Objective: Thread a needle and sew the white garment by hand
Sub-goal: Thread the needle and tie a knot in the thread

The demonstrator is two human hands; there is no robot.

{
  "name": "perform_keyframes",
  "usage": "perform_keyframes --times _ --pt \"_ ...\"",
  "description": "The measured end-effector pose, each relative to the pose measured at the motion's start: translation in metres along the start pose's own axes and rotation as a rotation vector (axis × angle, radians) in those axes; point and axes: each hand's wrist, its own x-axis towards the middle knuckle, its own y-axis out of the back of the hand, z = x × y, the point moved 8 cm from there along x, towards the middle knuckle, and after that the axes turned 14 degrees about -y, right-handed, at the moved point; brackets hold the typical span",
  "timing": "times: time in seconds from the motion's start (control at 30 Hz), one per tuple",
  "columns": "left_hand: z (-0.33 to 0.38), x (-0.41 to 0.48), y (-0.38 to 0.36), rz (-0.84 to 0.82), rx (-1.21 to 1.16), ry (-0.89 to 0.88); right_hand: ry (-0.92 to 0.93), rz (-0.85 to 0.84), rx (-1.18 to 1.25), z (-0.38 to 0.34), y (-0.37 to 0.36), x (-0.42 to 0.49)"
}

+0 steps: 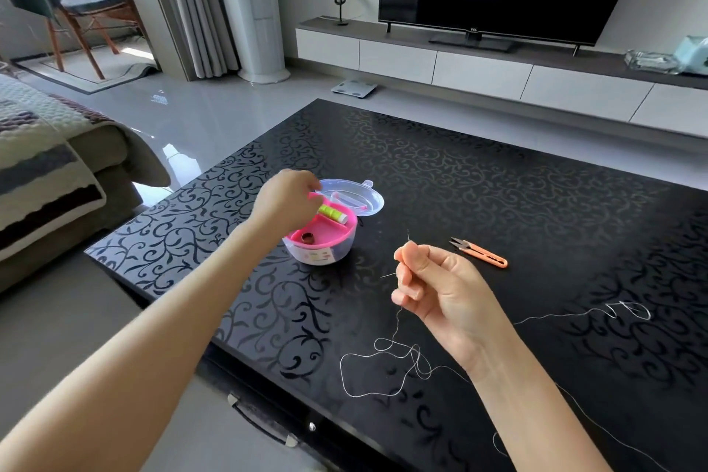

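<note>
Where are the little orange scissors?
In the head view, the orange scissors lie on the black table, to the right of the pink sewing box and just beyond the right hand.

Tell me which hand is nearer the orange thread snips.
Right. The right hand, pinching white thread, is just beside the orange thread snips; the left hand is farther off, over the pink sewing box.
</note>
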Motion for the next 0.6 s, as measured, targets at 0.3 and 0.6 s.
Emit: perform_keyframes --times 0.3,0.6 --pt "0.097 -0.125 -0.003 0.068 -1.17 -0.112 -0.09 -0.146 -0.127 0.024 -0.017 -0.024" --pt "0.1 -0.14 -0.026 0.056 -1.274 -0.14 -0.163 -0.13 -0.173 0.039 -0.009 -0.03"
